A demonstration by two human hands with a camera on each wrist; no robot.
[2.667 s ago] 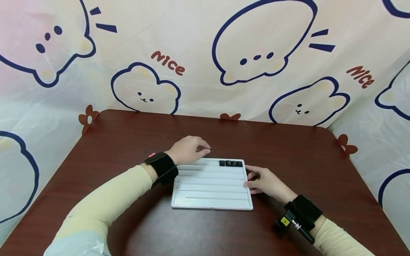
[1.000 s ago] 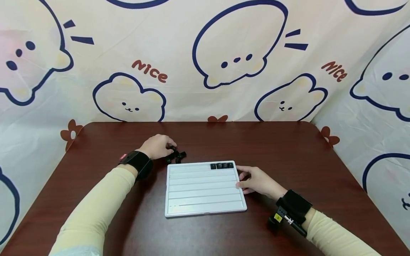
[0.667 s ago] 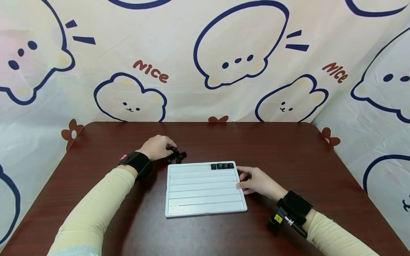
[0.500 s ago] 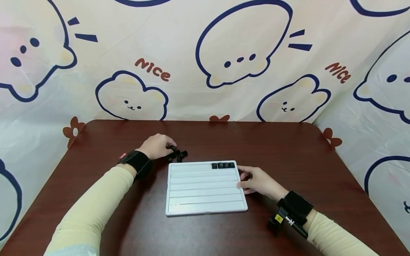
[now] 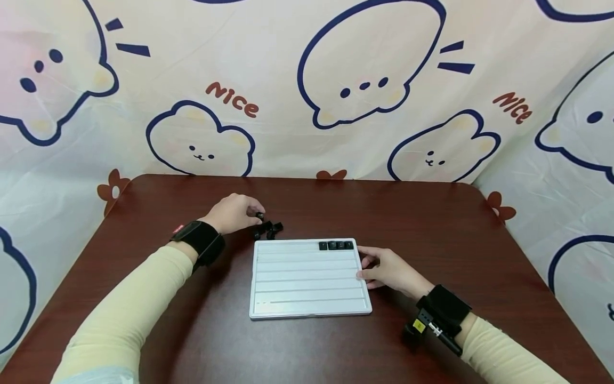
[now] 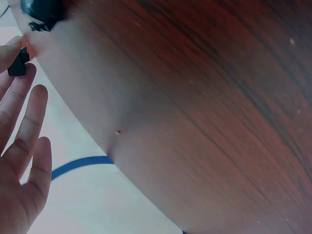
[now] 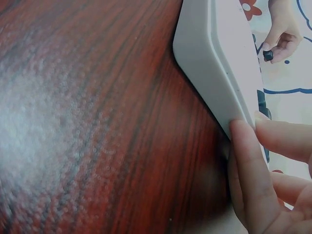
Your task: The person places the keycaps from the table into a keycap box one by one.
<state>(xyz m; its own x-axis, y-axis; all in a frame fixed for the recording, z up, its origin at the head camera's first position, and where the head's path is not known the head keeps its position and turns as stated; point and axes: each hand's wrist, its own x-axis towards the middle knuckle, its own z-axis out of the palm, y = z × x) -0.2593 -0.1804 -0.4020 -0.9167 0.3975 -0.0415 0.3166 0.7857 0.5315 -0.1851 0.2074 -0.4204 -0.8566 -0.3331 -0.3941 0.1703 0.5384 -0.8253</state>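
Observation:
Between the thumb and fingertips of my left hand [image 5: 235,213] is a small black keycap [image 5: 259,216], raised a little above a loose pile of black keycaps [image 5: 269,230]. The left wrist view shows the pinched keycap [image 6: 17,64] closely, the other fingers spread away from it. Just in front of the pile lies a flat white ridged tray [image 5: 309,282]. Several black keycaps [image 5: 336,245] stand in a row in its far right corner. My right hand [image 5: 393,271] grips the tray's right edge, and the right wrist view shows its fingers [image 7: 251,161] against the rim.
Everything lies on a dark brown wooden table [image 5: 230,346]. A cartoon-printed cloth [image 5: 283,138] hangs behind and beside the table. Black straps [image 5: 208,242] with small devices circle both wrists.
My left hand has gone from over the tray's far edge leftward to the loose pile, and a pinched keycap has just come up from it. The right hand has stayed on the tray.

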